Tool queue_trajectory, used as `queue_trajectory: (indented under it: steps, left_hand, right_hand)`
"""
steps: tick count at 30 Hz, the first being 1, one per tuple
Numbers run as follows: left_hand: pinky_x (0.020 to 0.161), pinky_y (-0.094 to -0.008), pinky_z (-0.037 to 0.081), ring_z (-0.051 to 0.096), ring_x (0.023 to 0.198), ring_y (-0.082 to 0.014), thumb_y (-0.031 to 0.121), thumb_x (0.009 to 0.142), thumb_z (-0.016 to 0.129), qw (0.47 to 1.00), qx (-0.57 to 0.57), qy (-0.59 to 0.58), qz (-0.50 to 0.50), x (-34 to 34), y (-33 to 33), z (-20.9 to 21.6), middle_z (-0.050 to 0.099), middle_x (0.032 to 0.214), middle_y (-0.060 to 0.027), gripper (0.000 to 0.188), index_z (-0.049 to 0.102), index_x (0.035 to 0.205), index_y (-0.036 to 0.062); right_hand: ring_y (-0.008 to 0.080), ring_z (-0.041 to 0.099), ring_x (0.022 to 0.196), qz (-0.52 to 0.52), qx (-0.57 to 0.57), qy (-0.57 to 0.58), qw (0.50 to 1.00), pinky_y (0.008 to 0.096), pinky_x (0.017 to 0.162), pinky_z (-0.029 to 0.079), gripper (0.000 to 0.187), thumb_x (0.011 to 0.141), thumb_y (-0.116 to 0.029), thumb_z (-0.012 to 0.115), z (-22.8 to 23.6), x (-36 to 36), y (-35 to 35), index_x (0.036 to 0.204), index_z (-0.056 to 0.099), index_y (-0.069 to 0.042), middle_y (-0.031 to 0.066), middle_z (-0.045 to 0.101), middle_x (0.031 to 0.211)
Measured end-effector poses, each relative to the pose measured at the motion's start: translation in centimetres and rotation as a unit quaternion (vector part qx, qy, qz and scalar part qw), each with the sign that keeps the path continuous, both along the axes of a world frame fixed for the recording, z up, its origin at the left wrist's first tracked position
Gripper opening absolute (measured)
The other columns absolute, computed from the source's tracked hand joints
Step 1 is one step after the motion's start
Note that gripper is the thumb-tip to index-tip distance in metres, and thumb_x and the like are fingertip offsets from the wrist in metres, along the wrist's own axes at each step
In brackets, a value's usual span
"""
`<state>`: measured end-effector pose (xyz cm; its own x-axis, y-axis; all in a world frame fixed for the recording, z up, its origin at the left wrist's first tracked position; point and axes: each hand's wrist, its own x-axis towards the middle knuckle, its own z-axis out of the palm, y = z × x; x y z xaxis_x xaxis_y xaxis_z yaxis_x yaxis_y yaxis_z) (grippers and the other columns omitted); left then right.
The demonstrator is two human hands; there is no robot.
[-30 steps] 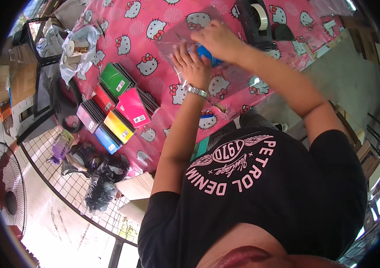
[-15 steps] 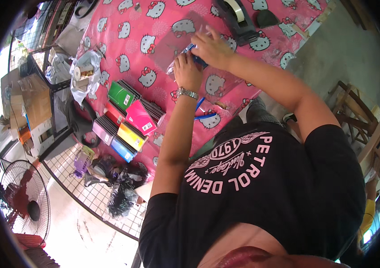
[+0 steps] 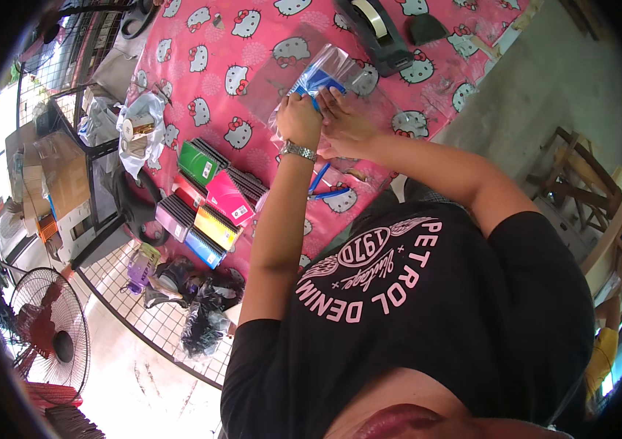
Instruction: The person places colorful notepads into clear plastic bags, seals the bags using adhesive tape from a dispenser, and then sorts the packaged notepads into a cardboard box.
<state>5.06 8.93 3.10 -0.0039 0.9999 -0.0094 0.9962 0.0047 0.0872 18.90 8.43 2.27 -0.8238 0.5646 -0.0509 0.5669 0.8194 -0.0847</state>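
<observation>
A blue item in a clear plastic sleeve [image 3: 319, 76] lies over the pink table cover, its clear end pointing away from me. I cannot make out what kind of item is inside. The fingers of my left hand [image 3: 299, 123] are curled closed on its near left part. My right hand [image 3: 347, 128] is beside it, fingers stretched along the near right side of the sleeve and thumb apart. Both hands hide the sleeve's near end. Just below them on the cover lie blue-handled scissors [image 3: 329, 192], with their blades hidden.
Spiral notebooks [image 3: 232, 196] in several colours lie in stacks left of my forearm. A black tape dispenser [image 3: 378, 36] stands at the far side, near a dark rounded object [image 3: 426, 29]. Clear plastic sheets lie around my hands. A fan [image 3: 51, 329] is at lower left.
My hands have come nearer to me and closer together. More of the blue item and its clear sleeve now shows beyond my fingers.
</observation>
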Motion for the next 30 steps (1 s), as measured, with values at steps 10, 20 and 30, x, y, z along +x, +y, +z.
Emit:
queue_trajectory:
  steps: [10,20,30]
  left_hand:
    - [0.069,-0.0382,0.054,0.063,0.093,-0.0275,0.015,0.090,0.046,0.994,-0.059,0.085,0.037,1.0,-1.9,-1.9,0.064,0.102,-0.0116,0.027,0.057,0.111,0.0003]
    - [0.106,-0.0399,0.034,0.043,0.125,-0.0386,0.021,0.091,0.042,0.994,-0.087,0.058,0.035,3.9,-2.3,-1.8,0.043,0.132,-0.0311,0.054,0.035,0.134,-0.0113]
    - [0.109,-0.0381,0.032,0.041,0.130,-0.0319,0.017,0.084,0.053,0.994,-0.057,-0.024,0.089,2.7,-4.4,-3.2,0.041,0.140,-0.0210,0.055,0.040,0.135,0.0001]
  right_hand:
    - [0.0334,0.046,0.114,-0.214,-0.043,0.376,0.901,0.0476,0.092,0.036,0.045,0.077,-0.040,0.066,2.3,7.4,5.8,0.105,0.064,-0.005,0.0167,0.056,0.118]
    - [0.0109,0.053,0.065,-0.354,-0.414,0.590,0.596,0.0253,0.062,0.045,0.007,0.086,-0.011,0.061,-0.8,14.3,7.9,0.084,0.061,-0.004,-0.0002,0.055,0.079]
    - [0.0058,0.043,0.057,-0.159,-0.779,0.297,0.529,0.0201,0.050,0.035,0.009,0.087,-0.016,0.061,1.2,5.1,8.1,0.085,0.058,-0.007,-0.0031,0.053,0.073]
